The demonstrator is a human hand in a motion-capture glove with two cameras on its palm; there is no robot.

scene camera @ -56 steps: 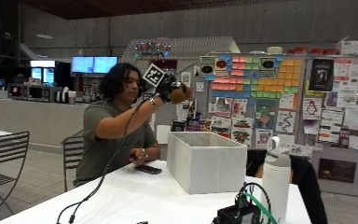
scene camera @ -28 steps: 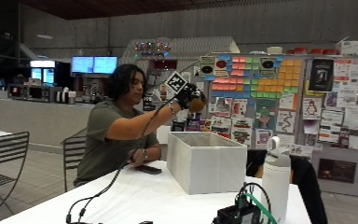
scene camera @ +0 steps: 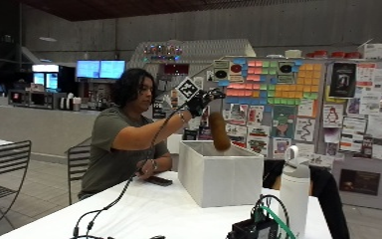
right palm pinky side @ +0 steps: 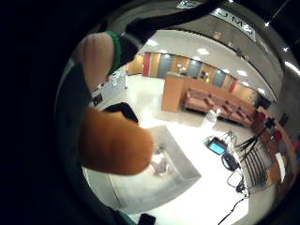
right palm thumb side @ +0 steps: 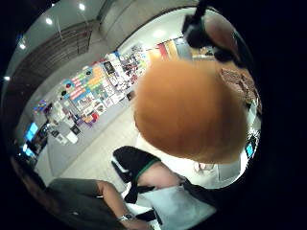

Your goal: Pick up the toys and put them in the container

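In the outside view an orange plush toy [scene camera: 219, 132] hangs streaked in the air just under my gloved right hand [scene camera: 201, 102], apart from its fingers and right over the open top of the white container [scene camera: 221, 174]. The hand is raised above the container's near rim, fingers spread and holding nothing. Both palm views are largely filled by the orange toy [right palm pinky side: 115, 143] [right palm thumb side: 189, 108], which is close to the palm. Below it, the little finger side view looks down into the container [right palm pinky side: 180, 164], where a small pale thing [right palm pinky side: 159, 165] lies on the floor.
The white table [scene camera: 144, 209] carries a dark phone [scene camera: 158, 180] beside the person's bare left hand, a white bottle [scene camera: 295, 186] and a black device with cables [scene camera: 257, 230] at the front right. A metal chair [scene camera: 5, 169] stands at the left.
The hand swung from beside the person's head out over the container. The orange toy, held at the hand half a second ago, now sits lower, separate from the fingers.
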